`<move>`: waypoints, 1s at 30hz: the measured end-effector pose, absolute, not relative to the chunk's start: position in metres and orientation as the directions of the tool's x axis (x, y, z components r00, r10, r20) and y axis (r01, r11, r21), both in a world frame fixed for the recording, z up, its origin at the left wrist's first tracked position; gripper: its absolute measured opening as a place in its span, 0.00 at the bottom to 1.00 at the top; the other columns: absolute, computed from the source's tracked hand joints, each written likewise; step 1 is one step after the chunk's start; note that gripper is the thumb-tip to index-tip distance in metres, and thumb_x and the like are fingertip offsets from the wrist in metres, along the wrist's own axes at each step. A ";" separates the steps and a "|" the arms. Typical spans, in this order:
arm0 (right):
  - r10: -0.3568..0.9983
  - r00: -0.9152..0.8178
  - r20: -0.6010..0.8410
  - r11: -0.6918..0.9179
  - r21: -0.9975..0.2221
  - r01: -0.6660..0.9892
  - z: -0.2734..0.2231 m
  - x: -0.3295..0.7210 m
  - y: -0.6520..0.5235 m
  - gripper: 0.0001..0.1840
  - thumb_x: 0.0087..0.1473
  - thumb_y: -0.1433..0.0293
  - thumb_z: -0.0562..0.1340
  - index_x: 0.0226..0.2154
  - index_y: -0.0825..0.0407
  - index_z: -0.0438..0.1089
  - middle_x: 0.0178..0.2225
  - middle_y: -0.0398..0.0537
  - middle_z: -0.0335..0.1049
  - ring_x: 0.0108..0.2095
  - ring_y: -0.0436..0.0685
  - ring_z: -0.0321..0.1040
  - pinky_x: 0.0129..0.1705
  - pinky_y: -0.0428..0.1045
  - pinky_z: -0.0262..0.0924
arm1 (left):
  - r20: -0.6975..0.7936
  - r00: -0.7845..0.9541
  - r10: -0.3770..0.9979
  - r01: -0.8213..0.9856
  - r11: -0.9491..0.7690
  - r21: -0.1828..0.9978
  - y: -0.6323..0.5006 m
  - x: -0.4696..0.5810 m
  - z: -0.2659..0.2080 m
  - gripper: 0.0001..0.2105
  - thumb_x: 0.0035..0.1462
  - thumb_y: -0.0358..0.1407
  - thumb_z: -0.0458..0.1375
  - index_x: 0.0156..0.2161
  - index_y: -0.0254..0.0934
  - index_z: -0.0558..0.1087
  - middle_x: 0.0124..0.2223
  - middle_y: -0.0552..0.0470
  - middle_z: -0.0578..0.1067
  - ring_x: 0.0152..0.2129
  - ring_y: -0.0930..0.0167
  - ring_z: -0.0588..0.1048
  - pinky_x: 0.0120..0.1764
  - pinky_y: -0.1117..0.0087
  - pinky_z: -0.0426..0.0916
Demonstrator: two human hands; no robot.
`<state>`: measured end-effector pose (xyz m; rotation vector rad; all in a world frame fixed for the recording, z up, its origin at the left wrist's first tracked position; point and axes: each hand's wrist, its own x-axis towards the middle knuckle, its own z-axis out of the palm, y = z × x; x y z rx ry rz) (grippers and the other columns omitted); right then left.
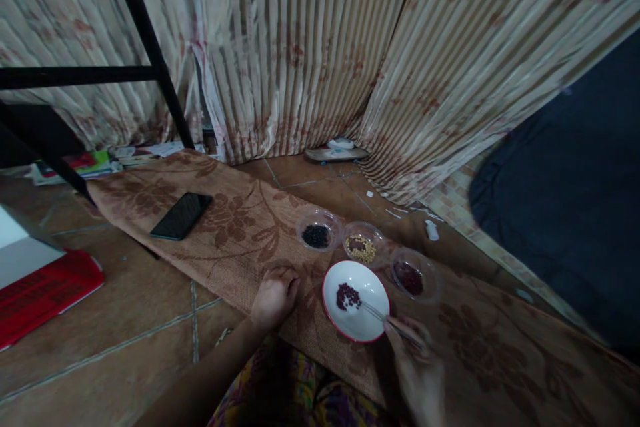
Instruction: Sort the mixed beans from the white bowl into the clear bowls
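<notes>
My right hand [415,353] grips a pair of chopsticks [377,313], their tips reaching into a white bowl [370,280] with a red rim, close to a cluster of dark red beans [347,296]. Left of the bowl, my left hand [275,293] rests on the cloth in a loose fist, with nothing seen in it. Behind the bowl stand three clear plastic cups: one with black beans [315,235], one with yellow beans [363,248], and one to the right with dark red beans [409,277].
A brown flowered cloth [240,220] covers the long, narrow table. On its left part lies a black phone [181,216]. A red and white box [50,280] is at the far left. Striped curtains [300,47] hang behind, with a skateboard [335,155] on the tiled floor.
</notes>
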<state>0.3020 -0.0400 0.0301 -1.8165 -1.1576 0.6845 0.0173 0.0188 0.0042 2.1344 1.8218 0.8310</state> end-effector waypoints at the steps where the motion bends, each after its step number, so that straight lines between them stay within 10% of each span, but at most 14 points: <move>1: 0.906 0.423 -0.003 -0.209 -0.872 0.442 0.031 0.302 -0.040 0.26 0.42 0.47 0.66 0.33 0.51 0.80 0.46 0.53 0.71 0.44 0.61 0.70 0.46 0.51 0.65 | 0.278 0.076 0.958 0.839 -0.212 0.502 0.019 0.017 0.004 0.09 0.63 0.34 0.51 0.35 0.38 0.73 0.37 0.48 0.78 0.35 0.66 0.74 0.44 0.63 0.66; 30: 0.918 0.395 0.014 -0.159 -0.902 0.402 0.018 0.303 -0.044 0.22 0.45 0.51 0.67 0.35 0.50 0.79 0.44 0.52 0.73 0.45 0.61 0.68 0.47 0.53 0.63 | 0.279 0.083 0.957 0.854 -0.212 0.475 0.019 0.018 0.006 0.09 0.63 0.33 0.51 0.34 0.38 0.73 0.37 0.48 0.78 0.35 0.66 0.74 0.44 0.63 0.65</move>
